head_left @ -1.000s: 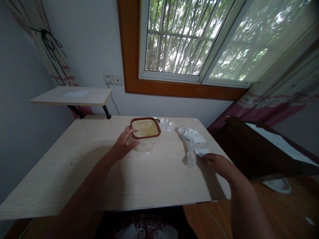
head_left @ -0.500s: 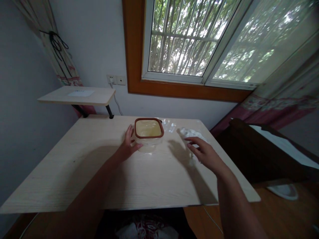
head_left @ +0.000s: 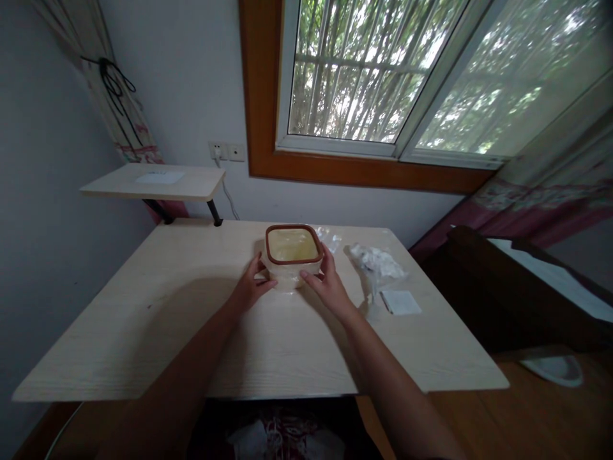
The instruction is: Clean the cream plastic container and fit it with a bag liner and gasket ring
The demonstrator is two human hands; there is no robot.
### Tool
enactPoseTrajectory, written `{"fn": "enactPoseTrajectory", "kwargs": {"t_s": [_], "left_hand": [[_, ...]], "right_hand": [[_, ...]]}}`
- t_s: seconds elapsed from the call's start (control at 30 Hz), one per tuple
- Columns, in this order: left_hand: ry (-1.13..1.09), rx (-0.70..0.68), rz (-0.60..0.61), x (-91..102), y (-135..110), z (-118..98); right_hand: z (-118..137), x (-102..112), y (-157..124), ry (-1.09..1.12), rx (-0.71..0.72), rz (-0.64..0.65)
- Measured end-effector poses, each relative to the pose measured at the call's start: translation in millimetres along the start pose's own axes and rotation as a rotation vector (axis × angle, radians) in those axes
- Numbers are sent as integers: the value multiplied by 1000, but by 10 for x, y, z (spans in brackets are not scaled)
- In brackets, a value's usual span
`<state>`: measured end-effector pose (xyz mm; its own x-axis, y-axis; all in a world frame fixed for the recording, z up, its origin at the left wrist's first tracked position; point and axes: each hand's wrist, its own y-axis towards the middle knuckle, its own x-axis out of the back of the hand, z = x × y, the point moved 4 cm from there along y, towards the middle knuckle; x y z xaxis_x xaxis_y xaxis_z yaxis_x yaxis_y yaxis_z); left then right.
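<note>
A squarish container point(head_left: 293, 268), pale cream with a brown rim, is at the back middle of the table, its top facing up. My left hand point(head_left: 252, 281) is against its left side, thumb at the front and fingers around the side. On the right side my right hand point(head_left: 326, 281) grips it likewise, with its thumb on the front face. The container's underside is hard to make out, so I cannot tell whether it touches the table. Clear plastic wrapping point(head_left: 327, 239) lies just behind it to the right.
Right of my hands lie a crumpled plastic bag point(head_left: 378, 263) with white contents and a flat white square point(head_left: 401, 302). A small raised shelf point(head_left: 191, 185) stands at the table's point(head_left: 186, 345) back left. Behind are the wall and a window point(head_left: 359, 76).
My right hand has moved left from above the plastic bag to the container's right side. The white square it covered now shows. My left hand stays at the container's left side.
</note>
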<state>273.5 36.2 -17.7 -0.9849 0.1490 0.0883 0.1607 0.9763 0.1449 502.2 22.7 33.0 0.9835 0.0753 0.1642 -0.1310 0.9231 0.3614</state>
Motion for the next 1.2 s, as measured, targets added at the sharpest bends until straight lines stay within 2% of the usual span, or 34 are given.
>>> {"fn": "enactPoseTrajectory", "kwargs": {"t_s": [0.1, 0.33, 0.5, 0.67, 0.93, 1.2], "left_hand": [[-11, 9, -4, 19, 16, 37], [-53, 31, -3, 34, 24, 70], [-142, 67, 10, 84, 48, 93], [-180, 109, -32, 131, 49, 133], [-163, 102, -45, 131, 29, 147], [-159, 88, -62, 130, 54, 195]], "right_hand": [[54, 73, -23, -106, 54, -63], [402, 117, 15, -452, 369, -94], [421, 219, 71, -638, 402, -64], [367, 561, 120, -754, 406, -37], [326, 1275, 56, -821, 369, -123], [302, 1625, -23, -843, 374, -168]]}}
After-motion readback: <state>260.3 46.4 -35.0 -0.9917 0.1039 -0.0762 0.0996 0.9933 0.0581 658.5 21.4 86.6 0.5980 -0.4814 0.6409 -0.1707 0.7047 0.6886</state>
